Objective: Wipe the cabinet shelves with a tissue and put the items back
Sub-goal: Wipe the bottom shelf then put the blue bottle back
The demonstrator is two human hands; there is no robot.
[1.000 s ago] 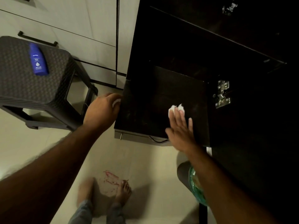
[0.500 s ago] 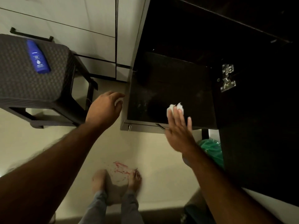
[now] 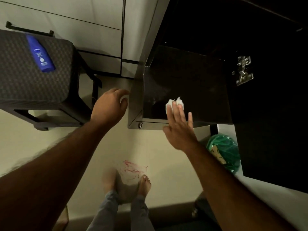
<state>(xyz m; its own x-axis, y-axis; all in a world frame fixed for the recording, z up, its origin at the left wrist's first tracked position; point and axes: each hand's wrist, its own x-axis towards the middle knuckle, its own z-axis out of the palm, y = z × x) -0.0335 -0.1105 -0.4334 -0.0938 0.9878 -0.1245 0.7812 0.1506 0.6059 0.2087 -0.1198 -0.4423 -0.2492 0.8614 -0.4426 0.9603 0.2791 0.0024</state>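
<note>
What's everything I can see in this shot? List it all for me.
tissue: one, white, on the dark shelf under the right fingers
shelf: one, dark, inside the open cabinet
hinge: one, silver, right cabinet wall
bottle: one, blue, lying on the stool
stool: one, dark woven-look, left
bag: one, green, floor below the cabinet
red marks: floor, by the feet
left hand: curled around something white at the cabinet's left edge
right hand: flat, pressing the tissue

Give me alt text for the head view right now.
The right hand presses a white tissue flat onto the dark cabinet shelf, while the left hand curls round something white beside the cabinet. A blue lotion bottle lies on a dark stool to the left.
</note>
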